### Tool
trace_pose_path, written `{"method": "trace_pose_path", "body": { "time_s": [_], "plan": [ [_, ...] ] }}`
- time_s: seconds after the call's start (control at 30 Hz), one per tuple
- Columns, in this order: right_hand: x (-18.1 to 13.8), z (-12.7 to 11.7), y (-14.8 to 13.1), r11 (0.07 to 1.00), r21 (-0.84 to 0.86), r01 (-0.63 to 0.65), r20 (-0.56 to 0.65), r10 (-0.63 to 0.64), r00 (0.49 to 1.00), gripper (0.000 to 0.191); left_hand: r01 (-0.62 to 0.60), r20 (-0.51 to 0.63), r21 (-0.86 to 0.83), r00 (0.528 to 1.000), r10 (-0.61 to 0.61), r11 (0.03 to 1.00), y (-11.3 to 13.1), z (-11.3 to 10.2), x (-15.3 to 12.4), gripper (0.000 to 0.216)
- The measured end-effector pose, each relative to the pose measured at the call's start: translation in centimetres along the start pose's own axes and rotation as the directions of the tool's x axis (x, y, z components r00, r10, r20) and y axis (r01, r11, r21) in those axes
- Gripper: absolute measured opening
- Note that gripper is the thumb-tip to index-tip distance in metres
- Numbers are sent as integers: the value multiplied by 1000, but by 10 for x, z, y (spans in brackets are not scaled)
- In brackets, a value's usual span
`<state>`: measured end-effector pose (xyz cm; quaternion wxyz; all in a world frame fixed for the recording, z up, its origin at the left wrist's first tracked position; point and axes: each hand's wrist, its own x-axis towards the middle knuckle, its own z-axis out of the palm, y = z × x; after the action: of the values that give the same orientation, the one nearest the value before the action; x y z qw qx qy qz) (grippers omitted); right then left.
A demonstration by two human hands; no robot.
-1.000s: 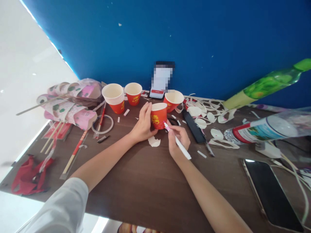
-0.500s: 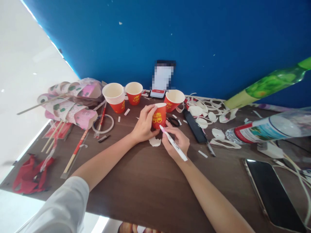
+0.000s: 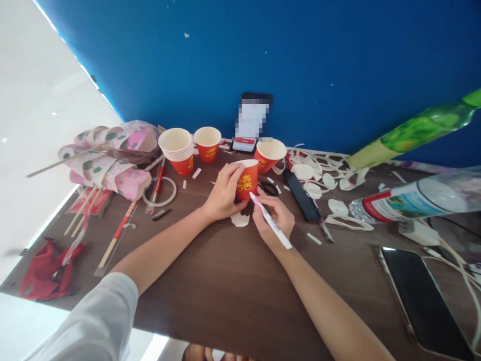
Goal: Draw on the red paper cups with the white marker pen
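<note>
My left hand point(image 3: 224, 193) is wrapped round a red paper cup point(image 3: 248, 180) with yellow characters and a white inside, holding it at its left side. A white marker point(image 3: 274, 226) with a pinkish tip end is pinched in my right hand point(image 3: 277, 218). Its tip meets or nearly meets the lower front of the cup; I cannot tell whether it touches. Under the hands lies a torn white paper scrap point(image 3: 239, 219). Just behind the right fingers are the black handles of scissors point(image 3: 268, 188), partly hidden. Another red cup point(image 3: 271, 154) stands behind.
At the back left are a stack of paper cups point(image 3: 176, 150) and a single cup point(image 3: 207, 144). A phone point(image 3: 252, 118) leans on the blue wall. Paper scraps, a black box cutter point(image 3: 300, 195), bottles and another phone point(image 3: 421, 296) lie right; pink paper crafts point(image 3: 108, 170) lie left.
The marker and my right hand have shifted slightly right and up along the cup's lower front. My left hand and the cup have moved very slightly right.
</note>
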<state>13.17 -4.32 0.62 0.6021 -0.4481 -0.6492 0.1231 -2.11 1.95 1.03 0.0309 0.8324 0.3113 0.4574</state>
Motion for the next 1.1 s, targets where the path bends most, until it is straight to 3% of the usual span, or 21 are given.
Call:
{"method": "trace_pose_path", "body": {
  "time_s": [0.47,1.1],
  "plan": [
    [3,0,-3,996,-21,92,29,-91,995,20,-2,-4,23,1000,2,1000,-1,1,0,85],
    [0,2,-4,995,-93,-19,-12,18,1000,18,-18,-6,52,1000,18,998,0,3,-1,85]
  ]
}}
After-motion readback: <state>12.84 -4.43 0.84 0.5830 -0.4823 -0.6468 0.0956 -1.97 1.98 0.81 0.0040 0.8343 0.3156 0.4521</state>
